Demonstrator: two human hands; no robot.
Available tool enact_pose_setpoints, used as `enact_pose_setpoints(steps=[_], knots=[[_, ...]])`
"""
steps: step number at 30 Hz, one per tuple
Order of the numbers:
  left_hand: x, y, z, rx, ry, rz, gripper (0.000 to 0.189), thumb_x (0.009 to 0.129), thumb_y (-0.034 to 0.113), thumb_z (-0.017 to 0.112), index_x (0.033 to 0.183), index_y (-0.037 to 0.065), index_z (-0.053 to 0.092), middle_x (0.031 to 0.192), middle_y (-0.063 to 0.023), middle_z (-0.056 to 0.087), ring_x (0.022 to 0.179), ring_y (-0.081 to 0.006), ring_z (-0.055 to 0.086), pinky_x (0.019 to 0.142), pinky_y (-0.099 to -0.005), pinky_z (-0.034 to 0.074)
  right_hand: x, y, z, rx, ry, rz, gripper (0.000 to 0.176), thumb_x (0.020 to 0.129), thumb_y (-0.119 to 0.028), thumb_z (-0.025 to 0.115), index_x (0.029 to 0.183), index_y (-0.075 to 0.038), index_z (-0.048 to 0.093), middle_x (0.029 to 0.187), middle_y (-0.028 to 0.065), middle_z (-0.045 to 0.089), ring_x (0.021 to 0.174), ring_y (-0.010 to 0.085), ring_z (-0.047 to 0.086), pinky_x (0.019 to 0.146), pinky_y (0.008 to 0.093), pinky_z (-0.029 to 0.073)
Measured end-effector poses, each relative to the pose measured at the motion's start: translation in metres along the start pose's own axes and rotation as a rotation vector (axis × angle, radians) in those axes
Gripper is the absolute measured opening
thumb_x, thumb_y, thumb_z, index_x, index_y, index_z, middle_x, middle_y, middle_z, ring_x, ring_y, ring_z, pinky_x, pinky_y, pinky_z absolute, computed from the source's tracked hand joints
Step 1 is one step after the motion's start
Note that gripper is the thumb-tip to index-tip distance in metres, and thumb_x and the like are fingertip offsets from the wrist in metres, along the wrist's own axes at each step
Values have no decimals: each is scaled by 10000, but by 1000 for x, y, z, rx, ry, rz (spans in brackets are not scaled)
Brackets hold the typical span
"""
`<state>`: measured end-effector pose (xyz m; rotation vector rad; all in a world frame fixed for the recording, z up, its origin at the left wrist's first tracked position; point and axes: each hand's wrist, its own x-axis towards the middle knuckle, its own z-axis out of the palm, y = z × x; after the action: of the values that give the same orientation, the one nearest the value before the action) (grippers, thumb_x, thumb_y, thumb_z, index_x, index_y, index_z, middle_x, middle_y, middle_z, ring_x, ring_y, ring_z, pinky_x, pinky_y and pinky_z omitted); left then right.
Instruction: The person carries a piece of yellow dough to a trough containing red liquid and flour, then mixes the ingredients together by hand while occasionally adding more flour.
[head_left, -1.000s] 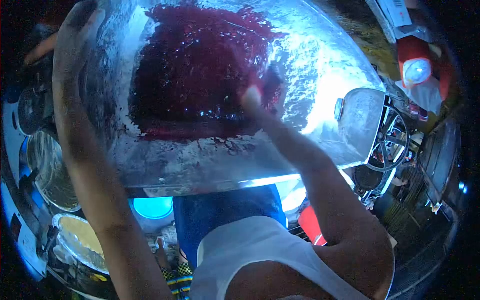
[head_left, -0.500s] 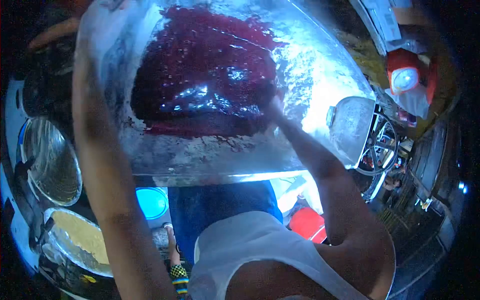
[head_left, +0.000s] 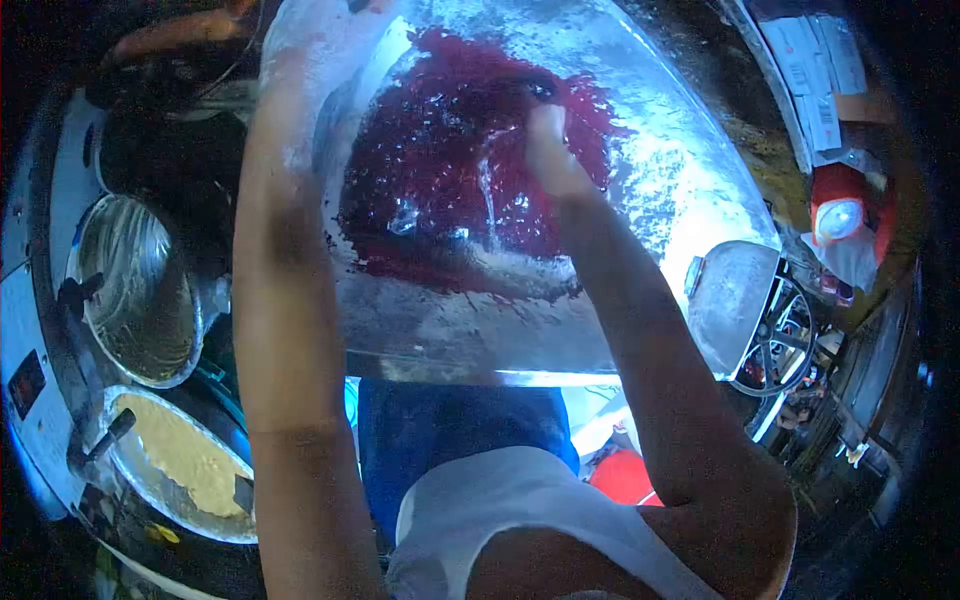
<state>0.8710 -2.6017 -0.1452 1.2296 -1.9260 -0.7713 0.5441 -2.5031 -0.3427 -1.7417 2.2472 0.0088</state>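
Note:
A wide metal trough (head_left: 450, 335) stands before me, holding a wet, glossy dark red mass (head_left: 430, 150). My right hand (head_left: 548, 140) reaches into the far right part of this mass. Its fingers are sunk in the red or blurred, so their grip is hidden. Along the trough's left side stretches my left forearm. My left hand (head_left: 335, 22) is at the far left rim, pale with glare and blurred near the top of the view; its fingers cannot be made out.
Left of the trough are a streaked metal bowl (head_left: 140, 290) and a tray with a yellow mass (head_left: 195, 465). At right are a spoked wheel (head_left: 775, 330), a red and white bundle (head_left: 845, 215) and printed white packages (head_left: 815, 85). Something red (head_left: 622, 478) sits below the near edge.
My right hand has moved away from me, from the mass's near right edge to its far right part. The near dark fold has flattened and spread. The whole view has shifted.

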Motion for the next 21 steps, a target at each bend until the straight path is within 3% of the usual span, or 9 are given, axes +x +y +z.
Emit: enact_pose_setpoints(steps=[5,6,7,8,9,11,17,20,21], knots=[[4,-1,-2,1,-3,24,297,937,148,666,1208,33,628,1041,-62,700,949,-147,649,885,-294,514,17,-102,92,-638,-133,-303,319,978,-286,551,969,-61,776,864,91,753,781,255,748,687,369,601],[5,0,-2,0,-2,26,298,936,149,666,1208,33,628,1041,-63,700,949,-147,649,885,-295,514,14,-101,131,-412,-15,-362,312,967,-260,553,892,-38,760,776,95,724,718,244,732,664,336,594],[5,0,-1,-1,-2,25,300,935,150,667,1208,33,628,1042,-63,700,950,-148,649,886,-295,514,11,-136,159,149,-252,44,247,949,-240,591,951,-62,762,964,123,736,885,271,735,749,420,610],[6,-1,0,0,4,20,301,934,151,668,1208,33,628,1042,-64,700,950,-149,649,886,-296,514,-14,-120,176,144,-251,54,247,949,-240,591,951,-62,762,964,123,736,885,271,735,749,420,610],[7,-1,0,0,9,21,302,932,152,669,1208,33,628,1042,-64,701,951,-150,649,887,-296,514,-56,-101,191,-77,41,-404,190,934,-180,587,989,-61,724,848,113,687,785,291,684,671,418,588],[7,-1,0,4,14,19,305,930,153,670,1208,33,628,1042,-65,701,952,-151,650,888,-297,514,-118,-60,152,-163,-57,-591,199,929,-194,597,998,-61,727,860,117,697,788,295,690,680,436,581],[2,-2,-2,2,19,4,314,923,158,674,1207,34,628,1044,-68,702,954,-156,651,891,-301,514,-140,76,70,169,-142,-97,237,913,-237,626,1025,-60,736,896,130,727,795,308,708,709,489,561],[5,-4,-1,9,11,11,318,920,161,677,1207,35,628,1044,-70,702,956,-158,652,893,-302,513,-83,70,78,805,-185,304,260,904,-259,641,1038,-59,741,915,136,743,799,314,716,723,516,551],[7,-6,-2,11,10,14,319,919,161,677,1207,35,628,1044,-71,702,956,-159,652,894,-303,513,-81,41,97,402,-55,97,205,853,-250,649,950,-93,739,850,91,705,749,277,678,667,486,519]])
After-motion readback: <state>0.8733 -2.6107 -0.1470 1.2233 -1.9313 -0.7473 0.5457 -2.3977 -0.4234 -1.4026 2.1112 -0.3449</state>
